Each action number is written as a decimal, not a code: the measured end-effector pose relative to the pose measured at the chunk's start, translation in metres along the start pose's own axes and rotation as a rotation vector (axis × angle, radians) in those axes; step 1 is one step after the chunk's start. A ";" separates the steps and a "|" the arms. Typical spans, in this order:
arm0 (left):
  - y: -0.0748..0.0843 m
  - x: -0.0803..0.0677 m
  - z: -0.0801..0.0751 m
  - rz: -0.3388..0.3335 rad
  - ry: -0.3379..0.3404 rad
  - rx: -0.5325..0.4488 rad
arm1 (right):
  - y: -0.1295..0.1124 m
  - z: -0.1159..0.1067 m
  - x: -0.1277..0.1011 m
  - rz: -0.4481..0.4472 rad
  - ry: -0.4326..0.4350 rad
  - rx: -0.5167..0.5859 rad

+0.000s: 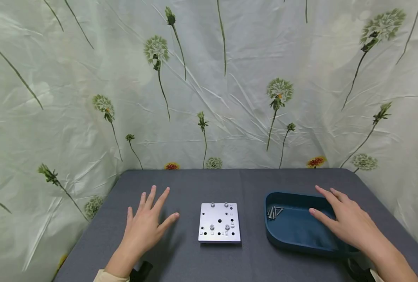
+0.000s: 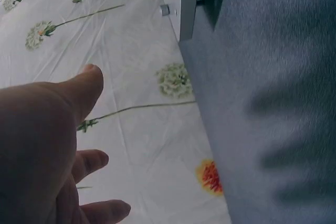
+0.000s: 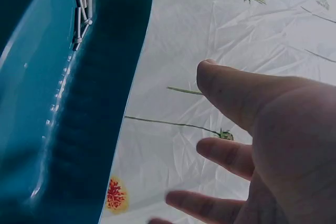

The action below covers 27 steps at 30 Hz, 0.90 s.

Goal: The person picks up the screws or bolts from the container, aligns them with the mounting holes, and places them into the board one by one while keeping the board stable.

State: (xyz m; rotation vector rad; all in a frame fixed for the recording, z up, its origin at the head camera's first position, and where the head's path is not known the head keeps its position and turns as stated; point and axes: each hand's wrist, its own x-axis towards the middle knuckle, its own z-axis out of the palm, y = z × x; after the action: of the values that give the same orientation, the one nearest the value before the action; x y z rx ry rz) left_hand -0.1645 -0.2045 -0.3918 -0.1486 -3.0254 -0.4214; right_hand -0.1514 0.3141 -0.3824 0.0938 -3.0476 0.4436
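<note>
A square silver metal plate (image 1: 214,222) with several holes lies mid-table, and several screws stand up from its top face. Left of it my left hand (image 1: 143,227) hovers with fingers spread, holding nothing; the plate's edge (image 2: 187,9) shows at the top of the left wrist view. On the right, a blue tray (image 1: 300,235) holds a small heap of loose screws (image 1: 274,212) in its left corner. Over the tray's right part my right hand (image 1: 350,219) is held with straight fingers and nothing in it. The same screws (image 3: 84,11) appear in the right wrist view.
A dark grey cloth covers the table (image 1: 181,184). Behind and beside it hangs a pale curtain (image 1: 230,98) printed with dandelions and other flowers. The tray's raised wall (image 1: 267,231) faces the plate across a strip of tabletop.
</note>
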 end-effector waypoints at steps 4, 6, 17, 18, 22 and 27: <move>0.003 0.003 0.008 0.025 -0.041 -0.073 | -0.005 -0.004 0.008 -0.023 -0.032 0.034; 0.003 0.003 0.012 0.039 -0.073 -0.129 | -0.008 -0.005 0.012 -0.035 -0.060 0.043; -0.002 0.016 0.041 0.179 -0.223 -0.429 | -0.012 0.000 0.041 -0.180 -0.346 0.272; -0.003 0.017 0.044 0.186 -0.235 -0.444 | -0.012 0.002 0.044 -0.194 -0.375 0.284; -0.004 0.022 0.054 0.197 -0.273 -0.483 | -0.015 0.007 0.056 -0.233 -0.452 0.295; -0.001 0.027 0.062 0.191 -0.315 -0.500 | -0.016 0.015 0.067 -0.228 -0.510 0.320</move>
State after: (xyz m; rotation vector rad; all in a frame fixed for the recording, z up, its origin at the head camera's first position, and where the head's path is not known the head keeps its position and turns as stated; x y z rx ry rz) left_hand -0.1960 -0.1864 -0.4485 -0.5779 -3.0804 -1.2294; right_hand -0.2176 0.2911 -0.3876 0.6574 -3.3464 1.0222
